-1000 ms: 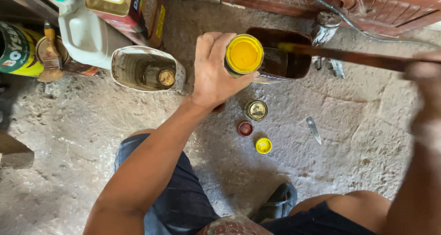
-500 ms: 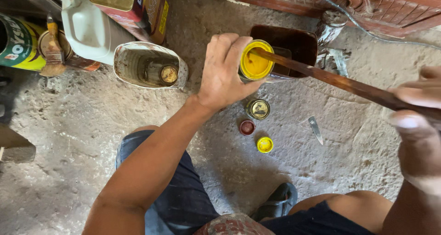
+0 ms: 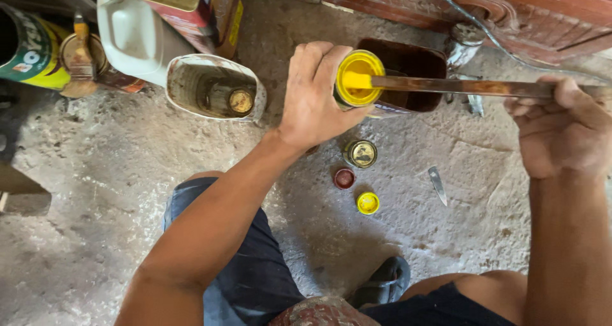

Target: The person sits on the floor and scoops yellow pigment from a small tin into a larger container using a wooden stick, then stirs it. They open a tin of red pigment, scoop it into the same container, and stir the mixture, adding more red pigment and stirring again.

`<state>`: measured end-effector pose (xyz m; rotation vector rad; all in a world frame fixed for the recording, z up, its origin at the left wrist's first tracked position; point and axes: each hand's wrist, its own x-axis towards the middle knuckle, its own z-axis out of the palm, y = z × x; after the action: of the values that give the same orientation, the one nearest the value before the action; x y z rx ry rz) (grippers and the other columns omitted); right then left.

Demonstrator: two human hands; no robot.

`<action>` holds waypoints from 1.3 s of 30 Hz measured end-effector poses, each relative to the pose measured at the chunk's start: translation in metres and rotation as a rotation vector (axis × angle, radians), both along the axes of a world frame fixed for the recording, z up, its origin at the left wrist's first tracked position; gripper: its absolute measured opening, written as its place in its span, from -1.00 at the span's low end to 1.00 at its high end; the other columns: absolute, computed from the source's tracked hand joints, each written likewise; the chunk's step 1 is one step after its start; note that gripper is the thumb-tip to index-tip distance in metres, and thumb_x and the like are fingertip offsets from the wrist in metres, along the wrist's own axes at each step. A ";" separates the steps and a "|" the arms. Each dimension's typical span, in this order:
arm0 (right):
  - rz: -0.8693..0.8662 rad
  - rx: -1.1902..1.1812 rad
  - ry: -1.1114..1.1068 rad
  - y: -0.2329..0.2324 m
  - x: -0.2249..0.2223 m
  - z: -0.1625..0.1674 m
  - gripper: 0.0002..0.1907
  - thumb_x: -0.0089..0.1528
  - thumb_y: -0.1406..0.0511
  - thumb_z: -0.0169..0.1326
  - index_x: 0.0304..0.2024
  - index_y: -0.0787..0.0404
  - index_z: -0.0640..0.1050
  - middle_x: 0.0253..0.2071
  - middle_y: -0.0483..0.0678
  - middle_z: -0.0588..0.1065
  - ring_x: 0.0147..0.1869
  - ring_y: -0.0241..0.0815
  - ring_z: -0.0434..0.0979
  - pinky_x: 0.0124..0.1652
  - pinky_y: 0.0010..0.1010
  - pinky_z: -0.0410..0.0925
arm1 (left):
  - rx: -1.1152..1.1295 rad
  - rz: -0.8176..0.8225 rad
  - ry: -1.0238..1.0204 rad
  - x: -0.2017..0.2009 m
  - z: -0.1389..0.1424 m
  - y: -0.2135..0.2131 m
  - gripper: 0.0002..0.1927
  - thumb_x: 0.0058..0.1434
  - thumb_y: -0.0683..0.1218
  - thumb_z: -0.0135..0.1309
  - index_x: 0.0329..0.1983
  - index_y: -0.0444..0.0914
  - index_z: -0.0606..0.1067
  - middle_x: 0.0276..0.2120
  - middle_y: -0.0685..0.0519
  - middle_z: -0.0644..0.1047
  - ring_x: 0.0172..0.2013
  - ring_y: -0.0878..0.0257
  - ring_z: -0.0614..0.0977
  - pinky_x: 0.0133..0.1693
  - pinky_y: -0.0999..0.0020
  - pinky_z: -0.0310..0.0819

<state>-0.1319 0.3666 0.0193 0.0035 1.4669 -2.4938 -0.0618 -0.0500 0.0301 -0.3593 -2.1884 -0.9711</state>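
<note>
My left hand (image 3: 315,96) grips a small tin of yellow paint (image 3: 358,78), held above the concrete floor. My right hand (image 3: 561,131) holds a long flat stick (image 3: 459,87) stained brown, whose tip reaches into the yellow paint. Just behind the tin stands a square container of dark brown liquid (image 3: 411,64). On the floor below the tin lie a small metal tin (image 3: 361,153), a red cap (image 3: 344,178) and a yellow cap (image 3: 368,203).
A cut-open white container (image 3: 215,87) with a small jar inside stands at left, beside a white jug (image 3: 131,32), a rectangular can (image 3: 191,7) and a green tin (image 3: 32,45). A small blade (image 3: 437,184) lies on the floor. Carved brown wood (image 3: 510,13) runs along the back.
The stick has swung level and its tip now sits in the yellow paint. My right hand has come further into view at right. The left hand still holds the tin.
</note>
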 end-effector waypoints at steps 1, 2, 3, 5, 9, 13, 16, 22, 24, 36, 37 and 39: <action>0.004 -0.007 -0.002 0.007 -0.004 -0.006 -0.74 0.61 0.34 -0.12 -0.06 0.39 0.53 -0.09 0.24 0.57 -0.06 0.10 0.58 0.16 -0.10 0.36 | 0.013 0.000 -0.007 0.000 -0.001 0.000 -0.20 -0.07 -0.03 0.52 0.19 -0.28 0.37 0.03 -0.12 0.39 0.05 -0.08 0.44 0.11 0.02 0.36; 0.001 -0.008 0.003 0.014 -0.008 -0.010 -0.73 0.61 0.33 -0.12 -0.07 0.37 0.53 -0.10 0.22 0.58 -0.07 0.07 0.57 0.15 -0.11 0.36 | 0.025 -0.001 -0.012 0.000 -0.001 0.001 -0.20 -0.08 -0.02 0.52 0.19 -0.28 0.37 0.02 -0.11 0.40 0.04 -0.08 0.44 0.11 0.02 0.36; -0.002 -0.010 0.007 0.020 -0.012 -0.014 -0.73 0.61 0.32 -0.11 -0.08 0.36 0.54 -0.12 0.20 0.58 -0.08 0.05 0.57 0.14 -0.12 0.36 | 0.039 -0.003 -0.018 -0.001 -0.002 0.001 -0.19 -0.10 -0.02 0.52 0.18 -0.29 0.38 0.02 -0.10 0.41 0.04 -0.07 0.44 0.10 0.02 0.36; -0.031 -0.007 0.016 0.032 -0.015 -0.019 -0.76 0.58 0.33 -0.10 -0.10 0.33 0.53 -0.12 0.15 0.59 -0.12 -0.03 0.53 0.11 -0.18 0.36 | 0.050 0.003 -0.030 -0.001 -0.003 0.002 -0.21 -0.08 -0.02 0.52 0.17 -0.30 0.39 0.00 -0.09 0.41 0.03 -0.04 0.45 0.09 0.04 0.37; -0.092 -0.018 0.021 0.046 -0.016 -0.024 -0.82 0.56 0.35 -0.08 -0.10 0.28 0.51 -0.06 0.08 0.59 -0.10 -0.15 0.50 0.06 -0.31 0.31 | 0.086 0.042 -0.045 -0.004 -0.005 0.006 -0.25 -0.07 -0.04 0.51 0.15 -0.30 0.41 -0.01 -0.07 0.42 0.04 -0.01 0.46 0.11 0.10 0.40; -0.088 -0.010 0.047 0.051 -0.017 -0.026 -0.85 0.54 0.36 -0.04 -0.12 0.25 0.50 -0.09 0.03 0.57 -0.10 -0.20 0.47 -0.02 -0.40 0.27 | 0.109 0.037 -0.085 -0.006 -0.006 0.007 -0.24 -0.12 -0.03 0.53 0.12 -0.30 0.43 -0.03 -0.07 0.42 0.03 0.00 0.46 0.09 0.11 0.40; -0.095 0.003 0.034 0.055 -0.016 -0.027 -0.87 0.54 0.36 -0.01 -0.11 0.24 0.51 -0.10 0.01 0.56 -0.10 -0.20 0.48 -0.02 -0.39 0.29 | 0.122 0.036 -0.099 -0.006 -0.007 0.008 -0.23 -0.13 -0.03 0.53 0.12 -0.30 0.43 -0.03 -0.07 0.42 0.04 -0.01 0.46 0.10 0.11 0.40; -0.110 0.033 0.010 0.072 -0.016 -0.030 -0.92 0.54 0.37 0.06 -0.09 0.22 0.54 -0.13 -0.02 0.53 -0.12 -0.20 0.49 -0.02 -0.36 0.35 | 0.137 0.036 -0.110 -0.006 -0.008 0.011 -0.23 -0.14 -0.03 0.53 0.12 -0.29 0.43 -0.02 -0.07 0.42 0.05 -0.01 0.46 0.11 0.12 0.42; -0.125 0.042 0.001 0.081 -0.018 -0.033 -0.93 0.54 0.37 0.09 -0.08 0.21 0.54 -0.13 -0.03 0.53 -0.12 -0.20 0.49 -0.02 -0.35 0.36 | 0.144 0.039 -0.112 -0.007 -0.008 0.011 -0.23 -0.15 -0.04 0.53 0.12 -0.28 0.44 -0.02 -0.07 0.42 0.05 0.00 0.46 0.11 0.13 0.42; -0.265 0.260 0.177 0.028 -0.040 -0.023 -0.95 0.53 0.38 0.23 -0.03 0.17 0.59 -0.18 -0.08 0.49 -0.14 -0.19 0.51 -0.01 -0.30 0.47 | 0.035 0.124 -0.145 -0.007 -0.013 -0.018 -0.17 -0.14 0.03 0.58 0.13 -0.35 0.43 0.00 -0.12 0.43 0.06 -0.03 0.45 0.11 0.10 0.41; -0.278 0.391 0.227 0.005 -0.037 -0.020 -0.94 0.53 0.38 0.24 -0.03 0.17 0.59 -0.19 -0.08 0.48 -0.14 -0.19 0.51 -0.01 -0.29 0.48 | 0.034 0.127 -0.136 -0.006 -0.012 -0.020 -0.18 -0.14 0.02 0.58 0.13 -0.35 0.44 0.01 -0.12 0.44 0.08 -0.04 0.45 0.13 0.09 0.40; -0.227 0.837 0.240 -0.041 -0.020 -0.013 -0.87 0.38 0.41 0.25 -0.03 0.27 0.60 -0.10 -0.03 0.64 -0.07 -0.15 0.65 0.10 -0.29 0.54 | 0.035 0.126 -0.126 -0.003 -0.010 -0.022 -0.18 -0.15 0.01 0.58 0.14 -0.33 0.45 0.03 -0.12 0.45 0.10 -0.06 0.45 0.16 0.08 0.40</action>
<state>-0.1524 0.3261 0.0068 0.0230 2.6242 -1.8725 -0.0650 -0.0716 0.0204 -0.1454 -2.2739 -0.9837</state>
